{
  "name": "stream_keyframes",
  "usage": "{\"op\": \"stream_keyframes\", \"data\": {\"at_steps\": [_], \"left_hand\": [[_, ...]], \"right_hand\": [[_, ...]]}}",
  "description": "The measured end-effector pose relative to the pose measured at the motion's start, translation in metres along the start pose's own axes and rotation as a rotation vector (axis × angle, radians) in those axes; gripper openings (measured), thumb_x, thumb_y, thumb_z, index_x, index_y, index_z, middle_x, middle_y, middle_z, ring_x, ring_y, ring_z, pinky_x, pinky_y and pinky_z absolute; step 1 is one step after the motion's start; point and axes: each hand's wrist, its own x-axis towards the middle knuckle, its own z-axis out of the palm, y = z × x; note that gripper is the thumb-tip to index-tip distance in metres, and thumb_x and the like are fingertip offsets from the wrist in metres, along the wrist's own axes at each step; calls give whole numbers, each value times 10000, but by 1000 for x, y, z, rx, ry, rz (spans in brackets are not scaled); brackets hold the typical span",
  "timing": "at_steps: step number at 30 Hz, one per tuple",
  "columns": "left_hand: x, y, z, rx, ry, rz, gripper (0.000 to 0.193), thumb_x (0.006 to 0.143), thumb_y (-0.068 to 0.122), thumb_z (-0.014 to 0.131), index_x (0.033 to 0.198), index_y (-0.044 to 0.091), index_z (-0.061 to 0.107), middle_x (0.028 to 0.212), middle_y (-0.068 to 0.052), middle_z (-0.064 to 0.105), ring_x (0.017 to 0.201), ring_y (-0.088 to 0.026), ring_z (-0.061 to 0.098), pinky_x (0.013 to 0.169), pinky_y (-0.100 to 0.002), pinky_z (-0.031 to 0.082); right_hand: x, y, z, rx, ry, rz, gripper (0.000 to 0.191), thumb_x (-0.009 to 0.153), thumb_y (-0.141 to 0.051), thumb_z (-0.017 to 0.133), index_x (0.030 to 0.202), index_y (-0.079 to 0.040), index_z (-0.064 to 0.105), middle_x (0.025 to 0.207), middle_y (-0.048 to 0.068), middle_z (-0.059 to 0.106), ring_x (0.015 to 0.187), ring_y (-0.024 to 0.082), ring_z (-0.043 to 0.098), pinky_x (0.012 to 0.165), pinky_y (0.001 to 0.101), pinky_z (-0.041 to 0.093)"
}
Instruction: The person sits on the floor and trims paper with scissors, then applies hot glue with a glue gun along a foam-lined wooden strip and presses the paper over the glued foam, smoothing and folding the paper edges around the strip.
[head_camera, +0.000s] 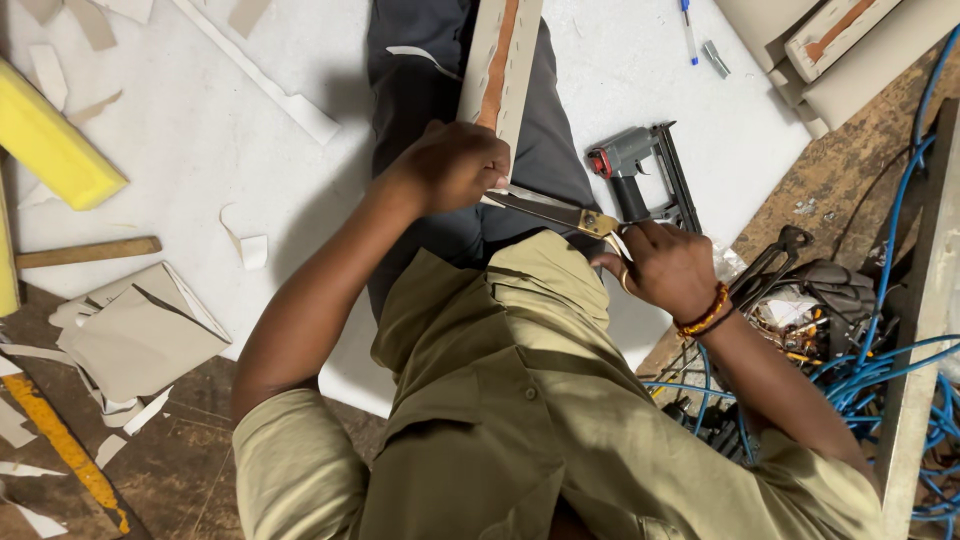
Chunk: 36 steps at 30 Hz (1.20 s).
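My left hand grips the near end of a long beige upholstered strip with an orange-brown band down its middle; the strip lies along my dark trouser leg. My right hand, with a beaded bracelet on its wrist, holds the handles of a pair of scissors. The scissor blades are apart and point left, their tips at the strip's end beside my left fingers.
A grey pneumatic stapler stands just beyond my right hand on a white sheet. Yellow foam, a wooden stick and beige offcuts lie at left. Blue hose coils, pliers and more padded pieces crowd the right.
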Motion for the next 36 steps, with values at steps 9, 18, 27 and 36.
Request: {"op": "stream_keyframes", "data": {"at_steps": [9, 18, 27, 36], "left_hand": [[7, -7, 6, -87, 89, 146, 84, 882, 40, 690, 812, 85, 677, 796, -51, 741, 778, -237, 745, 733, -380, 578], [-3, -14, -9, 26, 229, 239, 108, 894, 152, 751, 867, 66, 693, 851, -118, 706, 898, -340, 700, 867, -461, 537], [-28, -11, -2, 167, 218, -117, 239, 810, 210, 824, 925, 38, 704, 927, -167, 701, 892, -369, 682, 786, -468, 538], [-25, -3, -11, 132, 52, -182, 135, 813, 51, 742, 946, 72, 750, 925, -125, 732, 896, -329, 708, 794, -464, 548]], "right_hand": [[18, -6, 9, 9, 34, -61, 416, 966, -458, 722, 779, -91, 659, 676, 43, 617, 543, 205, 622, 452, 344, 441], [5, -3, 22, 23, 48, -29, 461, 975, -510, 695, 824, -75, 682, 735, 60, 677, 541, 205, 624, 470, 335, 457], [4, -6, 19, 22, 16, -14, 528, 915, -581, 700, 845, -58, 712, 714, 83, 675, 558, 231, 651, 474, 338, 473], [24, -6, 21, 16, 63, -61, 496, 935, -545, 717, 826, -61, 709, 714, 85, 669, 560, 238, 649, 473, 346, 474]]}}
